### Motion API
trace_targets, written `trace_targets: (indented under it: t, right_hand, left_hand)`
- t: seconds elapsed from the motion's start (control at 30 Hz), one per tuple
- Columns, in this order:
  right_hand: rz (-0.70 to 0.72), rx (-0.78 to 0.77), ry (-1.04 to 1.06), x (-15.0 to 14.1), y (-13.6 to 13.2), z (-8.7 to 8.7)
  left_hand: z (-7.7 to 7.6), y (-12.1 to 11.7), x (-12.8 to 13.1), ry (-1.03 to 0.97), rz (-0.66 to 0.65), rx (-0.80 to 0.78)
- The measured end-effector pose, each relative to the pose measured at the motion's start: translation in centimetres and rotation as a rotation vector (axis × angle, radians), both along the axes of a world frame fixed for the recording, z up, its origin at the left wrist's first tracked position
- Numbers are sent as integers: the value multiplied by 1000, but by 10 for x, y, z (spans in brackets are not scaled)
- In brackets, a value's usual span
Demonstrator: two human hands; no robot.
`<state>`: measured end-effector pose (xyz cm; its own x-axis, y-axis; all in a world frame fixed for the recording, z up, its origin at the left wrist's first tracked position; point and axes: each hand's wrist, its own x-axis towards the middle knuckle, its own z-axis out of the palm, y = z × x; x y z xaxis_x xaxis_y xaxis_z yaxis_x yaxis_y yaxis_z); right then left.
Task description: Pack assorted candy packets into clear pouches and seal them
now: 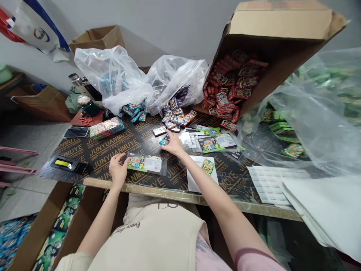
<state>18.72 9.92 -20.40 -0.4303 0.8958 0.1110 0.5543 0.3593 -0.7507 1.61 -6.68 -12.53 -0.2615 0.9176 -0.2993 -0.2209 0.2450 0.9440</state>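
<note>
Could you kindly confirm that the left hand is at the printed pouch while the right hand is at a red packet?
Not quite: the head view shows that the packet at the right hand is blue, not red. The left hand is indeed at the printed pouch.

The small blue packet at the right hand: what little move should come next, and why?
Probably the right hand should bring the blue packet towards the clear pouch: its fingers are at the packet, and the left hand is at the pouch's left end, close by. I can't tell whether the pouch is open.
</note>
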Motion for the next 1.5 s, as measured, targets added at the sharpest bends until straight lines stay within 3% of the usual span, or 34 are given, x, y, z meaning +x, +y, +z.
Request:
trace_targets:
  t: [0.1,0.2,0.33,0.43,0.5,0.6,0.67,0.73,0.87,1.1,1.27,1.37,1.43,1.5]
  right_hand:
    - [192,-256,565,5,-31,7]
    - [335,-326,759,18,-66,9]
    - [309,-67,479,48,-92,15]
    - [284,164,262,67,-95,23]
    - [231,282,159,75,-93,24]
    - [128,339,29,81,-90,14]
    - [125,331,-54,80,-89,3]
    - [154,325,-127,76,-91,-7]
    - [188,278,-132,68,-95,-14]
    - [310,62,149,76,-85,-6]
    - [83,187,132,76,-93,-3]
    - [163,198,120,71,-99,-2]
    - [182,218,93,71,-86,-4]
    - [26,274,51,74,-52,-6]
  left_hand:
    - [-12,8,18,-112,-6,-91]
    - [-25,24,39,-236,-16,-169]
    - [-39,36,58,-252,-107,-186]
    - [-45,36,56,-64,-273,-131]
    - [-48,35,44,228,-368,2]
    - [-57,36,14,849,-547,207]
    - [-65,37,-3,1157,-718,230]
    - [-73,38,-12,1305,-818,223]
    - [-79,38,-13,1349,-757,291]
    - [-69,36,-3,1120,-744,373]
    - [-65,40,3,1108,-619,351]
    - [-69,42,8,1134,-626,373]
    - [-72,44,12,1179,-653,362]
    - [-74,46,17,1275,-720,312]
